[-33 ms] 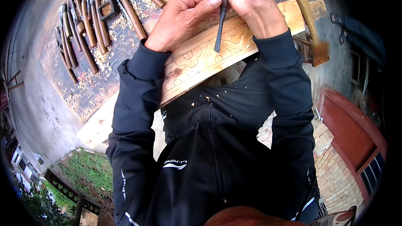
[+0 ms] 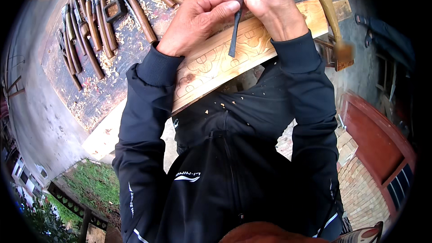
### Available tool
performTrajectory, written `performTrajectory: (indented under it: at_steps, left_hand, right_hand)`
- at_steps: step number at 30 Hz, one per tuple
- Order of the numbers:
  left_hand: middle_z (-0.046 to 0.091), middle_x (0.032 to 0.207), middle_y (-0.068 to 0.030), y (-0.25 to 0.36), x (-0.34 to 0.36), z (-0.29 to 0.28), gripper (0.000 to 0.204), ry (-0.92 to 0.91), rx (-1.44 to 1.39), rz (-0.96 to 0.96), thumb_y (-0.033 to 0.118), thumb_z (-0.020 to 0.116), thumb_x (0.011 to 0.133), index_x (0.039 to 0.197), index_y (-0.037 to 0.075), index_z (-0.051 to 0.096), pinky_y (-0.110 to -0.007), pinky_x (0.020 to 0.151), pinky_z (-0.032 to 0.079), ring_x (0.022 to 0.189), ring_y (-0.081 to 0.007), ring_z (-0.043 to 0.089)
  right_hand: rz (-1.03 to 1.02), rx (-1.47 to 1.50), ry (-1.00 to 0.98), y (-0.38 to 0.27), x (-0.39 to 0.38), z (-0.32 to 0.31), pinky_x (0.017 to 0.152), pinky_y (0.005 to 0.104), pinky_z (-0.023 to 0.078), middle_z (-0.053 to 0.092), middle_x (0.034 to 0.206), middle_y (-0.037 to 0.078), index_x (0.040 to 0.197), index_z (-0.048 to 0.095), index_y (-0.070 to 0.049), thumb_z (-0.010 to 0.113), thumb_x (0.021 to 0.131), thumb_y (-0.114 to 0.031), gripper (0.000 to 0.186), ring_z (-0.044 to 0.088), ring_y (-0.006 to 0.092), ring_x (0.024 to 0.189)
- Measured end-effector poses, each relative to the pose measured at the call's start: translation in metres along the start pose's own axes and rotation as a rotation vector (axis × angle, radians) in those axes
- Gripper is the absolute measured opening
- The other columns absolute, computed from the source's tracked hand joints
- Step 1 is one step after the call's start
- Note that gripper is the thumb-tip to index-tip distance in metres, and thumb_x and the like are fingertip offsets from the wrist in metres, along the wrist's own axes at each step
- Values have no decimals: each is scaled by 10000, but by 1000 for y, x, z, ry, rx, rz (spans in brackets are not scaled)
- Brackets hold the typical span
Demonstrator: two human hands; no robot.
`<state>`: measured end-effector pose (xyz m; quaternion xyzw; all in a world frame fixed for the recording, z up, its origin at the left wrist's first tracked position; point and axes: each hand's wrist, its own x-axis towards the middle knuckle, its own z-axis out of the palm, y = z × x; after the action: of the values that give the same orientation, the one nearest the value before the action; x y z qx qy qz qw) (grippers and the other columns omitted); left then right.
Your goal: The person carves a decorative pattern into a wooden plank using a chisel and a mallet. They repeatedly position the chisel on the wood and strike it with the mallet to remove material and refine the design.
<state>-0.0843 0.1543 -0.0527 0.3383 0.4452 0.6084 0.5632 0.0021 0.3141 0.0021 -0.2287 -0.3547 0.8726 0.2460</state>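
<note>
A carving chisel point(image 2: 234, 33) with a dark metal blade and brown handle points down over the wooden board point(image 2: 213, 65). My right hand point(image 2: 270, 2) is closed round its handle near the top of the view. From the left, my left hand point(image 2: 195, 22) pinches the chisel with thumb and finger where the blade leaves the handle. Pencilled curves and rounded petal shapes cover the pale board, which lies slantwise along the near edge of the bench. The blade's tip is over the board's near part; whether it touches the wood I cannot tell.
Several wooden-handled chisels point(image 2: 92, 27) lie on the dark workbench point(image 2: 67, 83) among wood shavings, beside a small dark square block point(image 2: 115, 10). A wooden mallet point(image 2: 328, 6) leans over the bench's right side. Small chips rest on my dark trousers point(image 2: 256, 99).
The chisel's tip has shifted very slightly left and nearer to me. Both hands keep their hold on it.
</note>
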Motion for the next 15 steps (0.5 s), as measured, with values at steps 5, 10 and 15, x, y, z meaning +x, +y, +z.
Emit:
performTrajectory:
  at_steps: [5,10,15]
  left_hand:
    - [760,1270,-159,-3,-1,1,397,-97,-38,-35,245,576,1151,1424,-34,651,-357,1100,571,1199,-232,739]
    - [714,1340,-206,-3,1,-8,420,-134,-172,-71,211,593,1135,1463,-51,587,-386,1107,554,1256,-281,707]
    - [761,1263,-146,-12,7,-6,384,-183,-230,8,260,534,1171,1382,-41,644,-330,1037,597,1176,-193,741]
  right_hand:
    - [32,-93,97,9,2,12,412,256,328,573,700,64,941,564,-107,538,1102,-615,533,429,135,447]
    - [48,-91,75,12,10,19,406,248,309,561,696,56,900,547,-124,524,1096,-645,557,405,126,451]
    - [43,-113,50,8,12,14,399,245,298,554,692,51,866,526,-148,515,1095,-655,557,396,114,456]
